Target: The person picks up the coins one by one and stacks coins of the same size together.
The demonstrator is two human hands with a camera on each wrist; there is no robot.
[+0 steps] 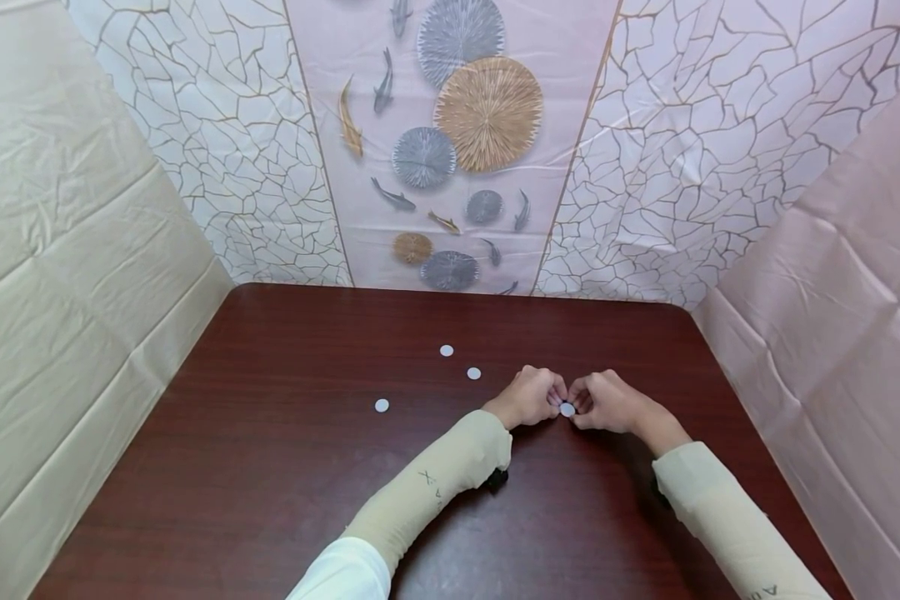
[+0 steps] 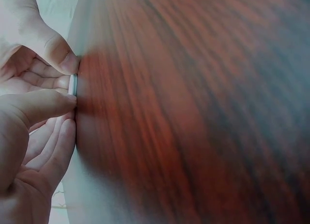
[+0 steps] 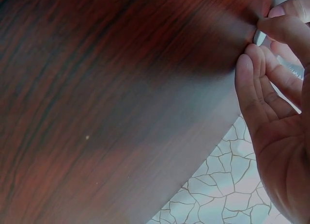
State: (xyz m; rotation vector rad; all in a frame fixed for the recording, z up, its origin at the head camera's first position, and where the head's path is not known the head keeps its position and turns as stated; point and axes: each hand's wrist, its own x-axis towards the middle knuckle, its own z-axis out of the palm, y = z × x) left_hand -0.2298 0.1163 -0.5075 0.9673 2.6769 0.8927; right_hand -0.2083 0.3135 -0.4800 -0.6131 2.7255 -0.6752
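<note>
As patterned cloth [image 1: 232, 125] hangs behind the dark table [image 1: 255, 467], two pale sleeves [image 1: 435, 475] reach over the wood.

Right of the table's middle, the right hand [image 1: 613, 406] and left hand [image 1: 531, 395] meet, fingertips nearly together; the right grasps a white disc [image 1: 567, 410] between thumb and fingertips, while the left has bent fingers and its thumb at the disc's edge, though whether it also pinches I cannot tell. That disc sits low at the tabletop, between the two hands. Three loose discs lie flat to the left: one near the left hand [image 1: 474, 373], one farther back [image 1: 446, 351], one well apart [image 1: 382, 406].
</note>
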